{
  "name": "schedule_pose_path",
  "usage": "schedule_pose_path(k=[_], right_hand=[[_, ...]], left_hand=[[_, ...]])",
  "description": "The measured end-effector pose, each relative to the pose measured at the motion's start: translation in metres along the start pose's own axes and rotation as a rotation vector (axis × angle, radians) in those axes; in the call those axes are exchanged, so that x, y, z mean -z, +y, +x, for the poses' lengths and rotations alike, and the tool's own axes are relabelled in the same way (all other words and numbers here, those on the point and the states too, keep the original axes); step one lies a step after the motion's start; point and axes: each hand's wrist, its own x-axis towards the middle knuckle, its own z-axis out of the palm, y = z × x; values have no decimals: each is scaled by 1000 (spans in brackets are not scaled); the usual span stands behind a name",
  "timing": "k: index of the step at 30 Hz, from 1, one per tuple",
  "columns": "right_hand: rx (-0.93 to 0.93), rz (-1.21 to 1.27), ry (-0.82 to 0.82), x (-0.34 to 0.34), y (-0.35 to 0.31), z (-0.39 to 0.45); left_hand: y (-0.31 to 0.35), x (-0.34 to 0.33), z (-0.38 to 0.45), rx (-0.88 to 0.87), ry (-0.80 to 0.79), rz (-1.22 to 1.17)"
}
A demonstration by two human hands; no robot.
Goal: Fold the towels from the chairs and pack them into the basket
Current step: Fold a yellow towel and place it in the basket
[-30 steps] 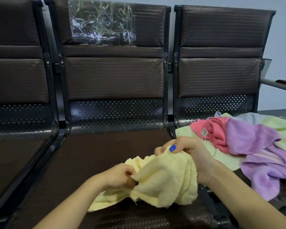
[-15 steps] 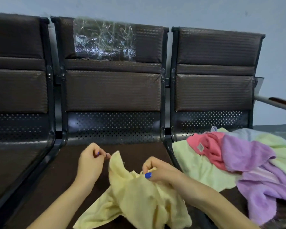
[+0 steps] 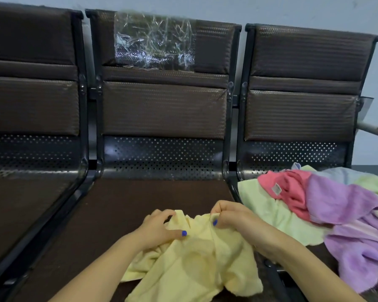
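Head view. A yellow towel (image 3: 194,264) is shown crumpled on the seat of the middle chair (image 3: 122,205), directly below and in front of both hands, with its upper edge gathered between them. The left hand (image 3: 159,227) is seen with curled fingers pinching that edge at its left end, thumb laid on the cloth; the right hand (image 3: 229,214) is seen pinching the same edge at its right end, fingers curled over a small fold. The two hands are held close together, nearly level, so that only a short slack span of edge runs between them from left to right. The rest of the cloth hangs and spreads toward the viewer, bunched, with no long axis that can be read; its lower corners lie near the front rim of the seat. Neither hand is markedly nearer to the towel, both being in contact with it. The step in hand is judged to be the finding of the corners along the top edge; for the cloth to be opened flat, the hands would probably have to be drawn apart sideways along that edge. A heap of unfolded towels (image 3: 327,205), pale green, pink and purple, is seen on the seat of the right chair (image 3: 301,114), just beside the right forearm and apart from the yellow one. No basket is visible, so packing is judged to be some way off
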Motion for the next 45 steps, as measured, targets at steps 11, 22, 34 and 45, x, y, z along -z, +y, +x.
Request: schedule_pose_path(k=[11,22,34,45], right_hand=[[143,128,30,3,14,-4],[290,243,156,1,8,2],[266,120,52,-4,4,5],[209,22,-111,-8,-8,1]], left_hand=[[37,-9,-16,-272,181,269],[75,21,-71,-485,175,-593],[73,21,-83,-417,153,-634],[73,35,-92,-401,196,-616]])
